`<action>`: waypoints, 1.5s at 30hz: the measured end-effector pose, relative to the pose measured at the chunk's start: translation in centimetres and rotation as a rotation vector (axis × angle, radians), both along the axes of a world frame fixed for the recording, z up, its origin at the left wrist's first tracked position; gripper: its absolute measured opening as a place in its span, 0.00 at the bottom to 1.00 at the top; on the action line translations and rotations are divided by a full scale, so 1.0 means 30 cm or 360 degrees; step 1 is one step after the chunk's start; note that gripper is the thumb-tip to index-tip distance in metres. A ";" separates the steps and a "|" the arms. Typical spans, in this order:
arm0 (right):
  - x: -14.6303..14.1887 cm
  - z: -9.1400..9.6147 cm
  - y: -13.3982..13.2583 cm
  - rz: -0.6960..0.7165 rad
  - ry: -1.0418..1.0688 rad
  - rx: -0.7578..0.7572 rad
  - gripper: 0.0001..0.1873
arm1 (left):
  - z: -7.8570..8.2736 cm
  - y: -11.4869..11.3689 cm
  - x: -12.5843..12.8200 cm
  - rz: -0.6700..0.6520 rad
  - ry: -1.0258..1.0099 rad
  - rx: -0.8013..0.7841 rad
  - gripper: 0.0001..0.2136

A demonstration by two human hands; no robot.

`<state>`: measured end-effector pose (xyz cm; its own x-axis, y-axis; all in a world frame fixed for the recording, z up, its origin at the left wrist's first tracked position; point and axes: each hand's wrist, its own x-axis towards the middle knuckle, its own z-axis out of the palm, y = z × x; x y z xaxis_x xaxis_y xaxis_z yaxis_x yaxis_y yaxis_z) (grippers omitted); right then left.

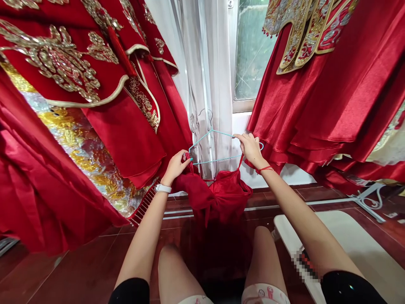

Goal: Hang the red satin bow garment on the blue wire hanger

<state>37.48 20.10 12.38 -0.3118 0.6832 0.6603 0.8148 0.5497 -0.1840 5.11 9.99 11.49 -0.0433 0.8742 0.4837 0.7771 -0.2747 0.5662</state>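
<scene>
Item: one red dress (218, 196). You are finding it just below and between your hands, its top drooping in folds and its lower part falling into shadow between your knees (169, 266).

Item: one thin pale-green hanger (211, 130) with a wire hook. It is spanning the gap between your hands, hook pointing away from you.

Left hand (177, 166): finger and thumb are pinching the hanger's left end, with red strap cloth gathering at the same spot.

Right hand (251, 148): fingertips are pinching the upper bar near the hanger's right end. The right strap (240, 162) is running up just under this palm; whether it is looping over the bar, you cannot tell.

Handling, as judged: the dress is probably behaving as soft, limp cloth, light to moderate in weight, sagging wherever you are not supporting it. The straps are looking narrow and likely to be slipping off the smooth bar. The hanger is seeming light and slightly springy, so hard squeezing is risking a bend.

Best holds: the hanger's shoulders, close to each end, with each strap lying under a fingertip; the straps alone are offering a weaker hold.

Surroundings: a white curtain (218, 84) is hanging beyond your hands; a beaded red jacket (63, 63) is hanging out past your left hand, a red skirt (316, 105) past your right.
</scene>
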 end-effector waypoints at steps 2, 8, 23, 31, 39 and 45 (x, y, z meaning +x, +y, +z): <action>-0.003 0.002 -0.010 0.0002 0.0018 -0.0027 0.31 | 0.003 -0.005 0.004 0.0041 0.0042 0.0041 0.06; 0.033 -0.143 -0.074 -0.0199 0.0532 0.0245 0.29 | 0.010 0.004 -0.002 0.0105 -0.0004 0.0082 0.04; 0.139 -0.545 -0.073 -0.0546 0.0779 -0.1616 0.06 | -0.007 0.013 -0.013 0.0065 -0.0017 0.0058 0.08; 0.214 -0.238 0.069 -0.0290 0.1372 -0.1389 0.12 | -0.018 0.023 -0.024 0.0035 -0.0021 0.0076 0.10; 0.213 -0.036 0.152 -0.0211 0.1589 -0.0927 0.10 | -0.029 0.025 -0.025 -0.0006 0.0029 0.0072 0.10; 0.235 0.001 0.178 -0.0070 0.1302 -0.0704 0.10 | -0.022 0.013 -0.030 0.0031 0.0132 0.0061 0.12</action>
